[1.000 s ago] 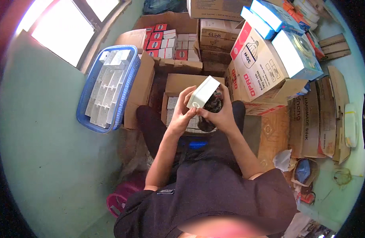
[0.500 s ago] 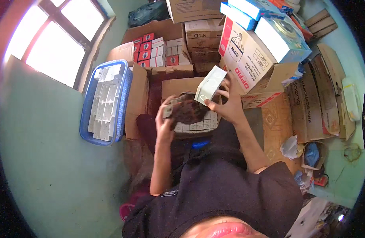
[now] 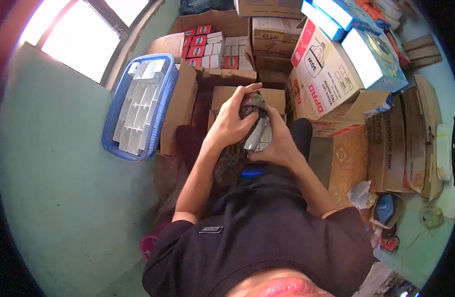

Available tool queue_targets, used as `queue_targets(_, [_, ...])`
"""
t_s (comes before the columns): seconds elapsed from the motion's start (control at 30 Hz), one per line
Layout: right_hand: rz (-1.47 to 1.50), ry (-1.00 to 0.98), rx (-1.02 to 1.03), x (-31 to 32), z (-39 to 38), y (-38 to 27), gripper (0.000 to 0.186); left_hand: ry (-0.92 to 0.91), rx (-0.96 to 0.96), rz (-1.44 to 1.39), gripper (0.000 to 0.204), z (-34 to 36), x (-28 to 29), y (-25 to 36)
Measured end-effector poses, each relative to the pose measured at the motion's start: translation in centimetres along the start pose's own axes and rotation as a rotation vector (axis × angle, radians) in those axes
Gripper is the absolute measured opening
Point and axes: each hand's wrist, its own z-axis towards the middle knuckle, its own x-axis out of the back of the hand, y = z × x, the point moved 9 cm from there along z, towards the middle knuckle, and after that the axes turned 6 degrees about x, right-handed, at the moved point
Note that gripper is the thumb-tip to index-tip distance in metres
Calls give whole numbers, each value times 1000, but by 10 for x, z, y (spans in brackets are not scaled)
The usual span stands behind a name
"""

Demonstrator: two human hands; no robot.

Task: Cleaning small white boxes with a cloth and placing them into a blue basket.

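A dark patterned cloth is in my left hand, its fingers curled round it and its loose end hanging by my forearm. My right hand grips a white rectangular box from the right side. The cloth is wrapped over the top of this box, and the two hands meet around it. Only a pale edge of the box shows; the rest is hidden by cloth and fingers. Just beyond and below the hands stands an open cardboard box, with white squarish pieces partly visible in it.
On the left, a blue plastic basket holds several white rectangular boxes. Behind is a carton of red-and-white packs. Large cartons stand at the right with blue boxes on top. Flattened cardboard leans against the right wall.
My hands have come together, bringing the cloth onto the white box. The box has been lowered and turned so less of it shows. The view has shifted slightly.
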Motion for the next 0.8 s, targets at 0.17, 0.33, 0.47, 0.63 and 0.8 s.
queue_targets(0.17, [-59,-13,51,5,-8,-4,113,524,-96,-26,27,12,46,-20])
queue_targets(0.33, [1,163,-19,41,2,22,112,45,-246,-298,45,-9,27,9])
queue_targets(0.47, [190,42,-6,16,2,19,119,-116,-312,63,55,-10,-26,22])
queue_targets(0.63, [205,-40,-96,7,9,28,116,-172,-193,-53,50,10,-27,5])
queue_targets(0.8, [149,-76,22,-2,-5,17,122,300,1,-160,34,30,24,-42])
